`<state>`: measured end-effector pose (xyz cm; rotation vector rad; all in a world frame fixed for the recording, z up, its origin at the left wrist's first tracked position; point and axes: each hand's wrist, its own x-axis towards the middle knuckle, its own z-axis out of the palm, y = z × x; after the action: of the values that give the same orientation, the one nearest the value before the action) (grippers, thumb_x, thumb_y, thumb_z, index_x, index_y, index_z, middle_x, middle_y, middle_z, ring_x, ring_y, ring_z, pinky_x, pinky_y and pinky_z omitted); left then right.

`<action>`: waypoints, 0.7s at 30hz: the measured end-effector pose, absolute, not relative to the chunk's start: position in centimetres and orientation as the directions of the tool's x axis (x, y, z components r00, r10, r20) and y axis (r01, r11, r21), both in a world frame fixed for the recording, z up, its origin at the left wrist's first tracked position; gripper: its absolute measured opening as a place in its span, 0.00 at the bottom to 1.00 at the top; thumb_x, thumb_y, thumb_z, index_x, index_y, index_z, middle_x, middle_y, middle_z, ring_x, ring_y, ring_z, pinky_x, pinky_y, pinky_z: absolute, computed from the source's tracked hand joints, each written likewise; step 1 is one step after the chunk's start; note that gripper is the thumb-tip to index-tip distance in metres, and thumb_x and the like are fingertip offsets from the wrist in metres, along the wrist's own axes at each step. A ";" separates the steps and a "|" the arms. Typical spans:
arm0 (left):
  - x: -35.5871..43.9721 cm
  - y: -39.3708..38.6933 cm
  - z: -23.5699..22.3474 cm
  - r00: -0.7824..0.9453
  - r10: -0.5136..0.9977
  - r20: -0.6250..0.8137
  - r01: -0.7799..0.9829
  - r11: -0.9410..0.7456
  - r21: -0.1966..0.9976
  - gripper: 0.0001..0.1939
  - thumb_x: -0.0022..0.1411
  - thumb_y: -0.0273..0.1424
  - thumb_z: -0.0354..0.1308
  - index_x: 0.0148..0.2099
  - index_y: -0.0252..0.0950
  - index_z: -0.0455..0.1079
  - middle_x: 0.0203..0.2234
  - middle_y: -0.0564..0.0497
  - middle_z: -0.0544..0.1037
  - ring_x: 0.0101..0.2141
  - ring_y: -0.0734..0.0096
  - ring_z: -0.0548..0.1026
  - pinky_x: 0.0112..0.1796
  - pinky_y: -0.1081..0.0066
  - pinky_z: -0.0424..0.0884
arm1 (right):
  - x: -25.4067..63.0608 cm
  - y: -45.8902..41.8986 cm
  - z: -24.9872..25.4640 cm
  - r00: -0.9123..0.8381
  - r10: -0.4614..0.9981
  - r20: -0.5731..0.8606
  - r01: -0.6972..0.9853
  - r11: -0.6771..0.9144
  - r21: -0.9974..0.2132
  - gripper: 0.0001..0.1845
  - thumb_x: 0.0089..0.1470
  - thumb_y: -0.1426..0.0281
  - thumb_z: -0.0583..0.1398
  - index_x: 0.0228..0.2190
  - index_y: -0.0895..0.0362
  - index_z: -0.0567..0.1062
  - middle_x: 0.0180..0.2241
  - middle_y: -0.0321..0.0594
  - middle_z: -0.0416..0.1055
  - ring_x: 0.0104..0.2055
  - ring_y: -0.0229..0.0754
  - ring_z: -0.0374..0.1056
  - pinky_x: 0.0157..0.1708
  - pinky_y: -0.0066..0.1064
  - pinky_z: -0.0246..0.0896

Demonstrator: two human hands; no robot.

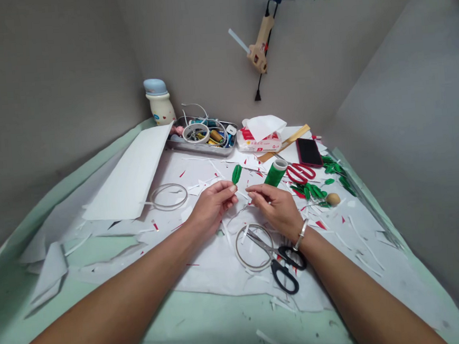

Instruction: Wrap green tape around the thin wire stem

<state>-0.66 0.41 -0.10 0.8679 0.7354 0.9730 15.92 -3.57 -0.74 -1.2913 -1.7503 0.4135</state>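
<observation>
This is a small craft corner: paper scraps and scissors lie across the tabletop, a metal tray of tape and wire sits at its far edge, and a glue gun hangs on the wall beyond it.

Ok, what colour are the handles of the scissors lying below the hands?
The scissors' handles are black; the head view shows them best.

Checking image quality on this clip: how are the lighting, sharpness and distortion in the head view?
Head view: soft, even light without harsh glare; hands and green leaf shape look sharp; wide-angle distortion skews the walls and stretches the forearms.
</observation>
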 end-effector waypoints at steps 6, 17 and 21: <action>-0.9 0.9 -0.2 0.342 0.934 -0.105 -0.406 0.248 0.880 0.06 0.51 0.26 0.62 0.31 0.32 0.68 0.22 0.54 0.69 0.22 0.82 0.66 0.24 0.82 0.61 | 15.9 -4.0 -0.4 -0.005 0.899 0.438 0.642 0.339 -0.688 0.16 0.55 0.69 0.56 0.45 0.56 0.72 0.21 0.30 0.65 0.22 0.33 0.60 0.26 0.24 0.56; -1.6 2.1 -0.4 0.230 0.972 -0.048 -0.398 0.139 0.907 0.07 0.50 0.28 0.63 0.31 0.32 0.69 0.23 0.55 0.69 0.24 0.81 0.67 0.27 0.80 0.61 | 16.2 -3.7 -1.1 0.060 0.926 0.373 0.874 0.132 -0.468 0.16 0.50 0.72 0.54 0.36 0.51 0.78 0.20 0.33 0.71 0.21 0.37 0.62 0.26 0.27 0.52; -1.5 2.0 -0.6 0.197 0.980 -0.040 -0.349 0.108 0.931 0.07 0.50 0.29 0.63 0.31 0.32 0.69 0.22 0.55 0.69 0.25 0.80 0.67 0.28 0.79 0.61 | 16.1 -3.8 -0.9 0.100 0.922 0.374 0.890 0.084 -0.448 0.16 0.50 0.71 0.53 0.37 0.51 0.78 0.23 0.35 0.74 0.23 0.39 0.65 0.28 0.28 0.53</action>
<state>-1.47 2.04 -0.58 0.9695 0.8423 1.1706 16.07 -3.77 -0.88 -1.7901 -1.7744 0.0689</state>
